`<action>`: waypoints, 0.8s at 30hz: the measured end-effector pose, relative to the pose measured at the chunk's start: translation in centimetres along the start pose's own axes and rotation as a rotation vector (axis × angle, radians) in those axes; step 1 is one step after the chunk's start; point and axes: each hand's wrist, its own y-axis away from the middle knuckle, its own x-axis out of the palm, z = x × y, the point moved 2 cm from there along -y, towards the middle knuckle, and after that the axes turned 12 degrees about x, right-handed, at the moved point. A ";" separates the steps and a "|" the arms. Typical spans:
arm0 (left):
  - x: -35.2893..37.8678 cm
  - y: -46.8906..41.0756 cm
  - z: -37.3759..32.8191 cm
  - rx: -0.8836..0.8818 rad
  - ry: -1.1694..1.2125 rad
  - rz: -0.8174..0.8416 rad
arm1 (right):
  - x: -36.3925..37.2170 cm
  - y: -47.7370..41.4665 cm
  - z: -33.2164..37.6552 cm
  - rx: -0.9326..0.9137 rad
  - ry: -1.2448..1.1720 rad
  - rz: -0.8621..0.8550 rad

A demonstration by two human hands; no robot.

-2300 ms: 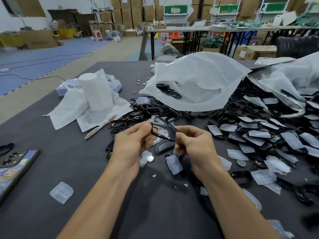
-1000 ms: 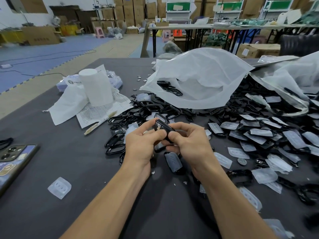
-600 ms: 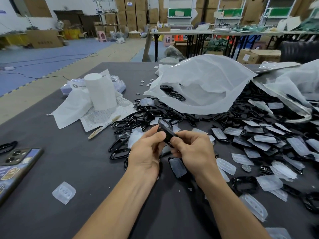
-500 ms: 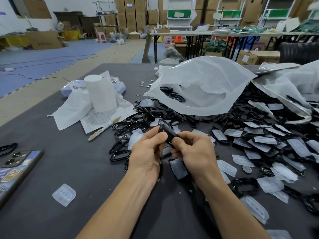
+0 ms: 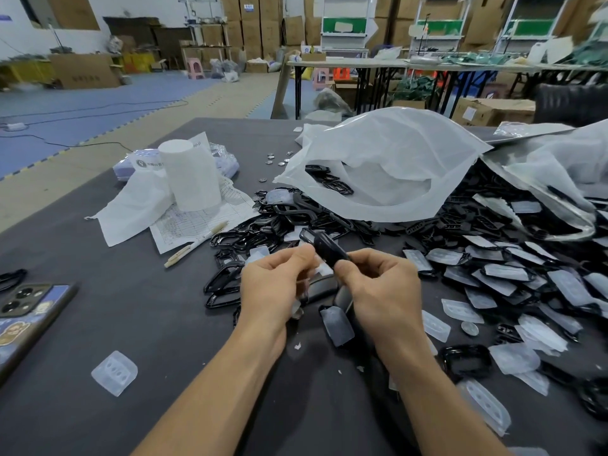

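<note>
Your left grip (image 5: 276, 284) and right grip (image 5: 381, 291) both pinch the shell (image 5: 324, 248), raised just above the desk (image 5: 148, 324) before the heap (image 5: 253, 233). You hold it tilted, I think, so the thumbs can press its parts together.

Left of the white bag (image 5: 388, 159): one paper roll (image 5: 192, 176), one pen (image 5: 197, 244), one phone (image 5: 26, 311); right of it, one second bag (image 5: 556, 166); in front of it, one black shell (image 5: 324, 248); black frames (image 5: 283, 218) and clear pads (image 5: 500, 271) past counting.
</note>
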 end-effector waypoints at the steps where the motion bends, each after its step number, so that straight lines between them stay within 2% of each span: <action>1: 0.1 0.1 0.1 0.002 -0.041 0.010 | -0.1 0.1 0.1 -0.116 0.150 -0.096; 3: 0.5 0.5 0.0 0.010 -0.005 0.068 | 0.2 0.9 0.4 -0.333 0.377 -0.198; 6: 0.4 0.6 0.0 0.058 -0.083 0.084 | 1.0 1.6 0.3 -0.577 0.550 -0.211; 7: 0.1 0.3 0.1 0.061 -0.124 0.054 | 1.2 1.5 0.1 -0.565 0.582 -0.150; 10: -0.5 -0.5 0.5 0.059 -0.170 -0.036 | 1.1 0.9 -0.1 -0.357 0.559 0.044; 12: -0.6 -0.8 0.5 0.058 -0.189 -0.039 | 0.0 -0.2 0.6 -0.260 0.442 -0.044; 14: -0.7 -1.1 0.7 0.067 -0.197 -0.021 | -1.5 -1.9 2.1 -0.169 0.439 -0.169; 19: -1.4 -1.6 1.1 0.061 -0.204 -0.026 | -3.0 -8.1 3.8 0.123 1.100 -0.162; 22: -1.5 -1.6 0.9 0.091 -0.219 -0.018 | -3.1 -10.7 3.4 0.197 1.255 -0.050; 24: -1.3 -1.5 0.7 0.114 -0.220 -0.012 | -2.7 -11.7 3.2 0.142 1.326 0.017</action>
